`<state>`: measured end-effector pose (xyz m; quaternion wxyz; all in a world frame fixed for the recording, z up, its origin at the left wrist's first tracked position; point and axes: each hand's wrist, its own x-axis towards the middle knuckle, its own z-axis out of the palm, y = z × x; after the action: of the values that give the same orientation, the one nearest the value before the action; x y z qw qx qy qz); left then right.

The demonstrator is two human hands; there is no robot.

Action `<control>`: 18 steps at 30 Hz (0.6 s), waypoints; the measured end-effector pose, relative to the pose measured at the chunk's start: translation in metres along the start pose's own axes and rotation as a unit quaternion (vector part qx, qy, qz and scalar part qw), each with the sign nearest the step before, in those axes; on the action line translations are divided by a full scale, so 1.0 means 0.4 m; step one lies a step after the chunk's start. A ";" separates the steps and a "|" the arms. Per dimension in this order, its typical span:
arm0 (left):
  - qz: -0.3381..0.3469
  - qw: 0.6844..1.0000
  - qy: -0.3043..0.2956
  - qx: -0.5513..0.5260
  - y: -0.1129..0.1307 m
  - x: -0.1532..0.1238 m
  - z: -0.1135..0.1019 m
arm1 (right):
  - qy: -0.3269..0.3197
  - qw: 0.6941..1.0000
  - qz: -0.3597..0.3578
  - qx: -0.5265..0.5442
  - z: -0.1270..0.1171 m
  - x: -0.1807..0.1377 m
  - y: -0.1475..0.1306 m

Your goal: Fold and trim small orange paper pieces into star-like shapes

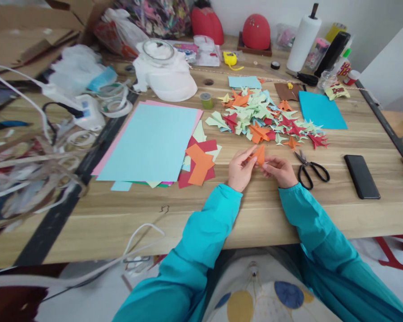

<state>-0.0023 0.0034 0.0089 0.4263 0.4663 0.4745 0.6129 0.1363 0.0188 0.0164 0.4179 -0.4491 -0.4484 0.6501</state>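
A small folded orange paper piece [259, 155] is held between both hands just above the wooden table [255, 214]. My left hand [241, 171] pinches its left side with the fingers closed on it. My right hand [279, 171] grips its right lower edge, fingers curled. Beyond the hands lies a heap of folded paper shapes [265, 120] in green, red, orange and blue. To the left a stack of coloured paper sheets [151, 143] has a light blue sheet on top, with loose red and orange paper scraps [199, 165] beside it.
Black scissors [310, 169] and a black phone [361, 176] lie right of my hands. A blue sheet [321, 110], a paper towel roll [303, 38] and clutter line the back. Tape rolls [116, 100], cables and bags crowd the left side.
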 end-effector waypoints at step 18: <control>0.062 0.994 -0.077 0.051 0.016 -0.011 -0.001 | 0.032 0.998 -0.055 0.009 -0.020 0.010 0.021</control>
<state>-0.0021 -0.0022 0.0142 0.3983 0.5621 0.4411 0.5752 0.1418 0.0220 0.0061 0.4715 -0.4402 -0.4529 0.6154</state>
